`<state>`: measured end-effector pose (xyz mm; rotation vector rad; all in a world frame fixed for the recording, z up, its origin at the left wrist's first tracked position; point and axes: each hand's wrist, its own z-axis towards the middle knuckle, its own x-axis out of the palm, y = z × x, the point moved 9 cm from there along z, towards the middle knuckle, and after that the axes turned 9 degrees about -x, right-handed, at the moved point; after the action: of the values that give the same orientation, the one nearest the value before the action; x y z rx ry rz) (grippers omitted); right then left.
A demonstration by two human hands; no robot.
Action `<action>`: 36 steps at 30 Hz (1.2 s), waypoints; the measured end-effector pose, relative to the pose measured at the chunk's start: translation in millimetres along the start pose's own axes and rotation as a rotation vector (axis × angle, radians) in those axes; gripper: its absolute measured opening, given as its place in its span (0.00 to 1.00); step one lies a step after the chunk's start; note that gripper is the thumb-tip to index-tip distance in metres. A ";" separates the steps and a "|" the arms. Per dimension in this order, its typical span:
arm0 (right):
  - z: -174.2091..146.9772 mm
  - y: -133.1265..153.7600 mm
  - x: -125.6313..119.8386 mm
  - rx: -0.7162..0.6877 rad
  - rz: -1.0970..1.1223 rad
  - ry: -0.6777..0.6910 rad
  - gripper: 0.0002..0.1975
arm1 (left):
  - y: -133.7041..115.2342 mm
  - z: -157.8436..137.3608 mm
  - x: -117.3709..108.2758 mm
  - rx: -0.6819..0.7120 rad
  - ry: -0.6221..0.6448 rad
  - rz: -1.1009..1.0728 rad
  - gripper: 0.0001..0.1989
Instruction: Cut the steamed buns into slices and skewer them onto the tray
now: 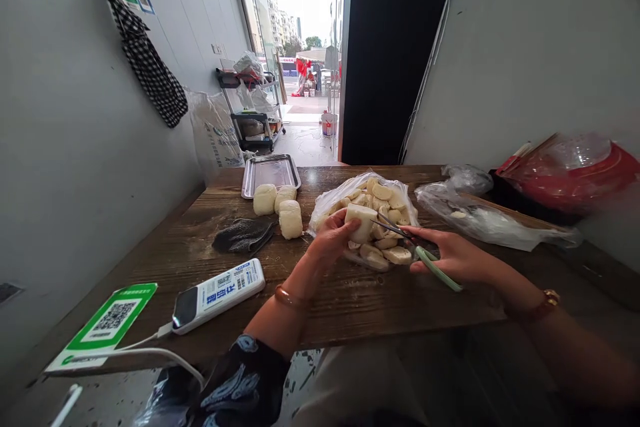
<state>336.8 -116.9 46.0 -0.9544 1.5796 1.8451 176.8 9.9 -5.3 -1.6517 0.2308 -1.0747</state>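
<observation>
Over the plastic bag, the left grip is holding a bun, its right edge meeting scissors the right grip is holding.

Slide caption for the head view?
Left hand holds a steamed bun, right hand green-handled scissors, over a plastic bag of bun pieces.
</observation>
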 end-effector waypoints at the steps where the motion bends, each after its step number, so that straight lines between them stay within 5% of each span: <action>1: 0.6 0.1 -0.4 0.003 -0.006 0.006 0.44 | -0.6 -0.3 -0.2 0.003 -0.001 -0.001 0.27; 20: 9.2 1.1 5.9 0.003 0.015 0.096 0.48 | -2.8 -2.0 5.0 0.018 0.003 0.064 0.28; 36: 8.1 -4.7 -2.4 -0.004 0.018 0.006 0.30 | -3.3 -0.3 1.4 0.068 0.016 0.104 0.28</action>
<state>340.5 -107.9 45.6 -0.9516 1.5932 1.8599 176.2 10.1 -1.8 -1.5547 0.2843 -1.0071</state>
